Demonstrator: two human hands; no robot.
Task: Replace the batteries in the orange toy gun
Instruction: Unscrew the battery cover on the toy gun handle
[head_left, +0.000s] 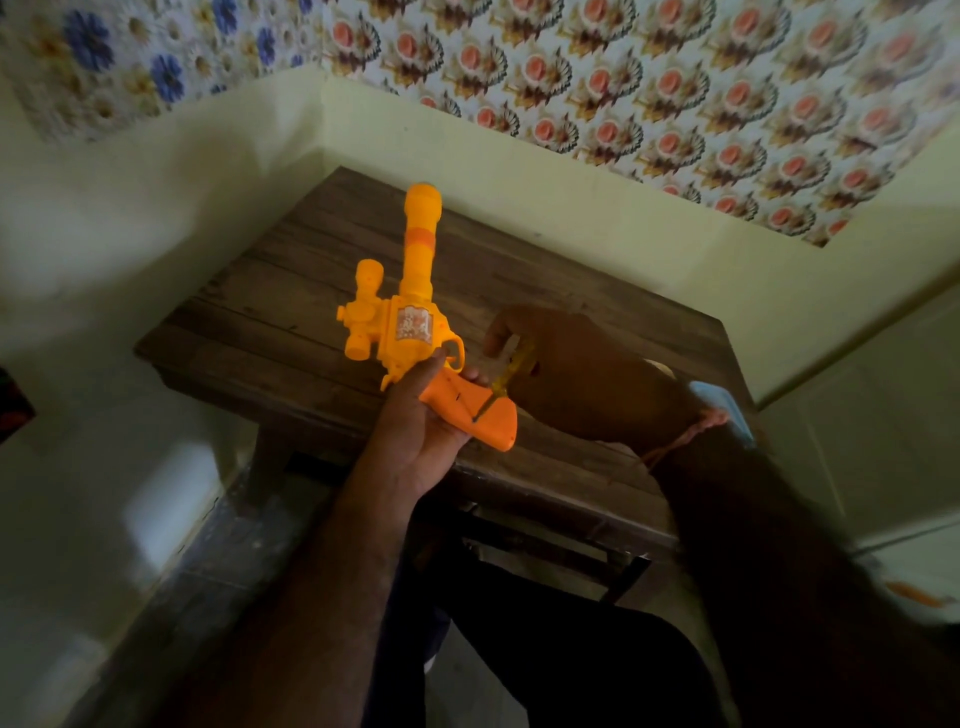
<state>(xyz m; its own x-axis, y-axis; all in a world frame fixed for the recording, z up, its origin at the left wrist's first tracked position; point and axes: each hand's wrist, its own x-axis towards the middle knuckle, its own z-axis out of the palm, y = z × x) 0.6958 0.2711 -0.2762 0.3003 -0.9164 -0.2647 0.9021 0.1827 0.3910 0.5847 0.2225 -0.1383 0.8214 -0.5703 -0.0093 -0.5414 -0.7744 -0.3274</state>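
1. Fingers of the left hand (415, 421) wrap round the handle of the toy gun (402, 325), gripping it from underneath; a fingertip shows near the trigger guard.
2. Held this way, the toy gun is up in the air above the near part of the table (260, 312), not resting on it. Its handle points down toward the person and its long barrel points up and away, toward the wall.
3. Just right of the handle, the right hand (566, 374) is closed on a screwdriver (511, 376) with a yellowish see-through grip. The thumb and fingers pinch it near the top.
4. The dark tip of the screwdriver touches the side of the gun's handle, at a small mark about halfway along it.
5. A reddish thread (685, 431) is tied round the right wrist.
6. On the gun's body a printed sticker faces up, and a short scope-like piece sticks out on the left side.
7. Beyond the right wrist something pale blue (722, 410) lies near the table's right edge; what it is cannot be told.
8. Farther back, the dark wooden table stands in a corner against a pale yellow wall (467, 135), with flowered wallpaper (649, 78) above.
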